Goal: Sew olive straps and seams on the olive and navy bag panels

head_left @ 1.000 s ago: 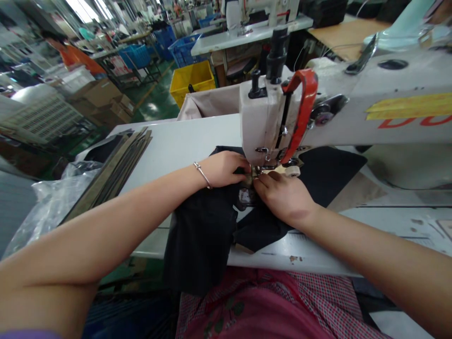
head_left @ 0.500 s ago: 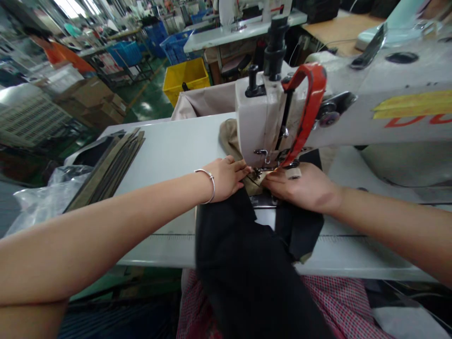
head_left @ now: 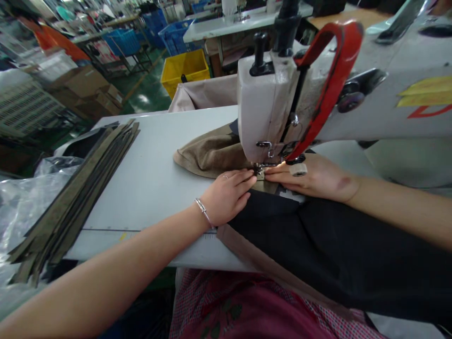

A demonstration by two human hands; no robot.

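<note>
My left hand (head_left: 230, 197), with a bracelet at its wrist, presses its outstretched fingers on the fabric just left of the presser foot (head_left: 259, 169). On the right side of the foot, my right hand (head_left: 318, 179) lies with its fingers extended over the cloth, partly hidden by the sewing machine (head_left: 259, 106). A brown fabric piece (head_left: 212, 148) spreads to the left behind the needle area. Joined to it, or lying over it, dark fabric (head_left: 328, 240) drapes to the right across the table's front edge and over my lap.
A bundle of olive-brown strips (head_left: 92, 183) lies along the left of the white table (head_left: 148, 155), beside clear plastic (head_left: 52, 176). Beyond stand a yellow crate (head_left: 185, 70), cardboard boxes (head_left: 84, 89) and a person in orange (head_left: 52, 40).
The dark fabric has swung from hanging straight down in front to trailing right. The brown piece now reaches further left. Both hands remain by the presser foot; the camera view has moved closer.
</note>
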